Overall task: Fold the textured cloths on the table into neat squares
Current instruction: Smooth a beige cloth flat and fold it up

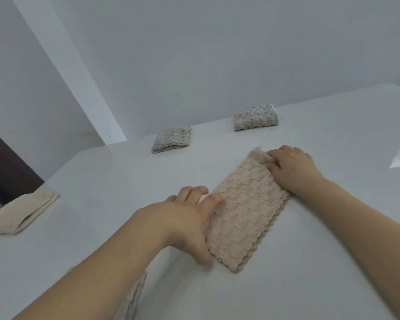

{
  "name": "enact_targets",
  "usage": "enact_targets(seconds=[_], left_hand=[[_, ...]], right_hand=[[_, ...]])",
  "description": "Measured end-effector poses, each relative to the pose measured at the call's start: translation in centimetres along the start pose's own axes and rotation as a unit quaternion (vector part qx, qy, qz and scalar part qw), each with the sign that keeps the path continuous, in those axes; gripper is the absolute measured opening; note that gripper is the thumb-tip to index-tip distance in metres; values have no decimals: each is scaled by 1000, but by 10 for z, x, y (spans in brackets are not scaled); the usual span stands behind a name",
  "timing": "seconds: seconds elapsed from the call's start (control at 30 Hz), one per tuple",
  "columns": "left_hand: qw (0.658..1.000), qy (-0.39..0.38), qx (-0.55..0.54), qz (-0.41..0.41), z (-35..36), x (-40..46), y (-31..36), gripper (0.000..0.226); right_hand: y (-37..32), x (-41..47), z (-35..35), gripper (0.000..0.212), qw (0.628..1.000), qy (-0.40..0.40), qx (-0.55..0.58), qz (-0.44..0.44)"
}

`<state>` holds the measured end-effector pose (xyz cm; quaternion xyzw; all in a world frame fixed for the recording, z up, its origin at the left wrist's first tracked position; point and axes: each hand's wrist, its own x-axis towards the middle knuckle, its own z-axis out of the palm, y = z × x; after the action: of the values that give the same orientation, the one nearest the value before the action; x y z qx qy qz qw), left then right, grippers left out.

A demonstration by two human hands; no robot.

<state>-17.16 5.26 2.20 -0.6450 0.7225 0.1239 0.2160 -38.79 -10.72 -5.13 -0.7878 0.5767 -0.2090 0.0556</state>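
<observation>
White table (333, 262) bears pink cloth (245, 218), two grey squares (171, 139) (folded), cream cloth (21, 215).

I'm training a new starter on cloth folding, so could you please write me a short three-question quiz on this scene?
1. True or false: the pink cloth is already a neat square.
2. How many grey folded cloths lie along the table's far edge? A) one B) two C) three
3. Which hand rests on the pink cloth's far end?

Key
1. False: it is a long rectangle.
2. B: left grey cloth, right grey cloth.
3. The right hand; the left hand rests along its left edge.
</observation>
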Motion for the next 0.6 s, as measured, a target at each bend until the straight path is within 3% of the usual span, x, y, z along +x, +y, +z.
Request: enact_targets(seconds=[0.07,0.13,0.23,0.3,0.37,0.47,0.5,0.6], left_hand=[[995,44,39,79,10,3,-2,94],[974,160,90,131,19,10,1,69],[948,258,113,151,22,10,14,47],[952,253,91,143,22,7,18,37],[970,197,56,133,19,0,21,29],[993,48,-13,111,0,-10,29,19],[993,33,-39,102,-8,-9,31,17],[986,126,-70,83,-35,7,31,16]], right_hand=[[-1,5,4,42,1000,-13,19,-9],[-4,7,7,49,1000,-10,15,4],[-3,2,4,45,993,37,-20,110],[-3,0,0,42,986,20,-70,149],[-7,0,-4,45,986,-29,-94,138],[-12,2,0,24,998,-57,-18,32],[-12,3,2,19,998,-63,32,3],[-6,5,3,18,982,-57,183,-7]])
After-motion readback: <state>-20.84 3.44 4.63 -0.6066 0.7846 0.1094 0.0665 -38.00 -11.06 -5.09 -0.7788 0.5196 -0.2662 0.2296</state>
